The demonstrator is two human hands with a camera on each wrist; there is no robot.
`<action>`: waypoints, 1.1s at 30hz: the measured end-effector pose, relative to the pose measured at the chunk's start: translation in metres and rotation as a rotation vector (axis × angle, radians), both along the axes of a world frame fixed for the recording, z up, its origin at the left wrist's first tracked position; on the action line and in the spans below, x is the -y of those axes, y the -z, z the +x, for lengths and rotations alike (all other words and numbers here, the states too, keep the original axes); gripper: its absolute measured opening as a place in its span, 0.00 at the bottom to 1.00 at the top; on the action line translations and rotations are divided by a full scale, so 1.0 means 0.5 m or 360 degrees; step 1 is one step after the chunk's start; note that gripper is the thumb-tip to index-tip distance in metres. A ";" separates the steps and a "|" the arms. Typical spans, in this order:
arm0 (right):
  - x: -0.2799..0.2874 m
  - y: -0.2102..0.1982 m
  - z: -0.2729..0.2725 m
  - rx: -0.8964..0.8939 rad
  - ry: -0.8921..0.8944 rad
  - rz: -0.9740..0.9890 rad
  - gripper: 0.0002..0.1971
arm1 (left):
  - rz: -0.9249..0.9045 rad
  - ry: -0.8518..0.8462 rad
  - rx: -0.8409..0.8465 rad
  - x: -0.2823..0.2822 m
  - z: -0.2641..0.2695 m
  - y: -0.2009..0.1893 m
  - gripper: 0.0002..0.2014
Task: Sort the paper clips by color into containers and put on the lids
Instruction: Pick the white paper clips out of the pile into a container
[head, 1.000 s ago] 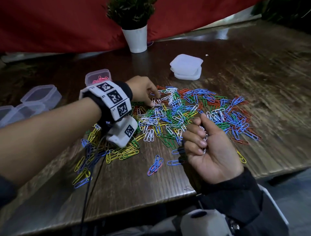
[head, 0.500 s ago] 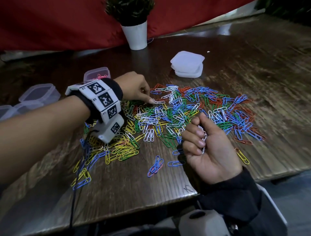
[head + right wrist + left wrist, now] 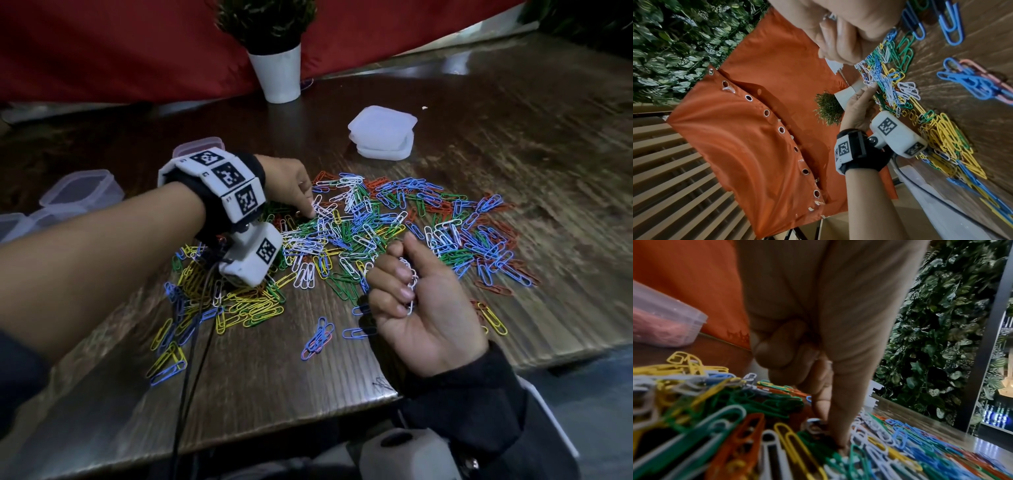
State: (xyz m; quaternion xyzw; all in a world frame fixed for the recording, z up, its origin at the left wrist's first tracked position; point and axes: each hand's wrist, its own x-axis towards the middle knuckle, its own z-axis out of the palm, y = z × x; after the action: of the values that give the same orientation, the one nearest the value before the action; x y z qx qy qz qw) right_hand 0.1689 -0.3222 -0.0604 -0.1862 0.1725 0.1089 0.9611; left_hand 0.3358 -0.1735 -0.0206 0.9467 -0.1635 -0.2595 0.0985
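The left hand (image 3: 291,185) reaches into the clip pile (image 3: 376,226) at mid-frame on the tabletop (image 3: 274,377), forefinger and thumb pinched down on a white clip (image 3: 813,425); blur hides the exact hold. The right hand (image 3: 421,305), lower right, lies palm up, fingers curled around a white clip bunch (image 3: 411,281), mostly hidden. Behind the left wrist a tub (image 3: 197,146) of pink clips is half covered. Empty tubs (image 3: 80,188) run off the left edge. Lids (image 3: 382,135) stack at upper centre.
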 end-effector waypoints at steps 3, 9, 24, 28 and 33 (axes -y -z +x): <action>0.000 -0.003 0.000 0.0003 0.0018 -0.0003 0.14 | -0.0046 -0.0007 -0.0051 -0.011 -0.010 -0.005 0.12; -0.018 -0.003 0.021 -0.0122 0.0137 -0.0082 0.18 | -0.0668 -0.0031 -0.0248 -0.030 -0.091 -0.066 0.15; -0.089 -0.043 0.027 0.0101 -0.0007 0.0160 0.28 | -0.0988 -0.0110 -0.0149 -0.011 -0.217 -0.100 0.13; -0.086 -0.045 0.020 0.0052 0.0026 0.0189 0.20 | -0.0923 -0.0140 -0.0063 -0.016 -0.225 -0.124 0.09; -0.089 -0.048 0.015 0.0089 -0.0078 0.0033 0.18 | -0.1008 -0.0203 0.0161 0.001 -0.233 -0.121 0.12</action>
State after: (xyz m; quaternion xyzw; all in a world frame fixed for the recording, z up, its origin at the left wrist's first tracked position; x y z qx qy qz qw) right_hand 0.1762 -0.2775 -0.0364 -0.1835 0.1397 0.1288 0.9645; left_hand 0.2194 -0.1740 0.0400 0.8890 -0.1812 -0.1417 0.3959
